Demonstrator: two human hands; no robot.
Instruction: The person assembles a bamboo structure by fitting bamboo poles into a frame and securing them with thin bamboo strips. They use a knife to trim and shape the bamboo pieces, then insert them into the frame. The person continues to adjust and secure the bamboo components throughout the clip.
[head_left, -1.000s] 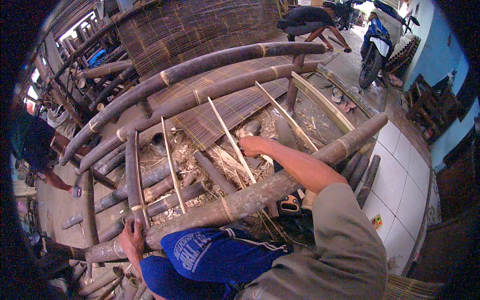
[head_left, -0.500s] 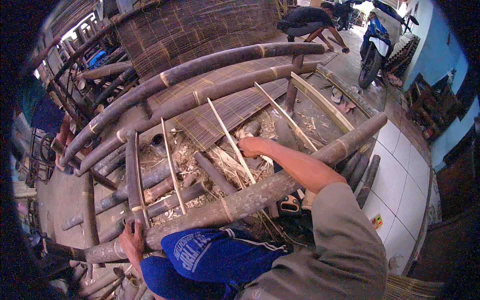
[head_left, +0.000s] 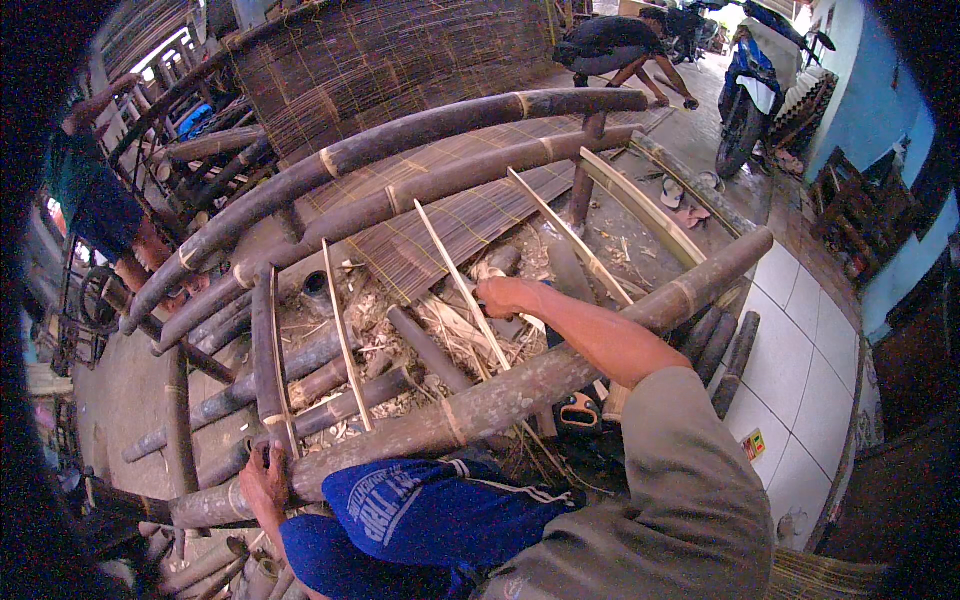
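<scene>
A frame of thick dark bamboo poles lies across my lap, its near pole (head_left: 520, 395) running from lower left to upper right. My left hand (head_left: 264, 482) is closed round that near pole, close to where a dark crosspiece (head_left: 268, 350) meets it. Thin pale bamboo slats (head_left: 452, 265) span the frame toward the far pole (head_left: 440, 182). Reaching over the near pole, my right hand (head_left: 505, 298) is closed beside a middle slat. What its fingers hold is mostly hidden; a small dark bit shows at the fingertips.
Bamboo offcuts (head_left: 430, 345) and shavings lie under the frame, near an orange-and-black saw handle (head_left: 579, 411). Beyond it spreads a slatted bamboo mat (head_left: 430, 240). One person (head_left: 610, 45) crouches at the back; another (head_left: 105, 205) stands left. A motorbike (head_left: 745, 95) stands far right.
The person at the left has come further into view, with an arm raised toward the stacked bamboo. Both my hands stay in nearly the same places.
</scene>
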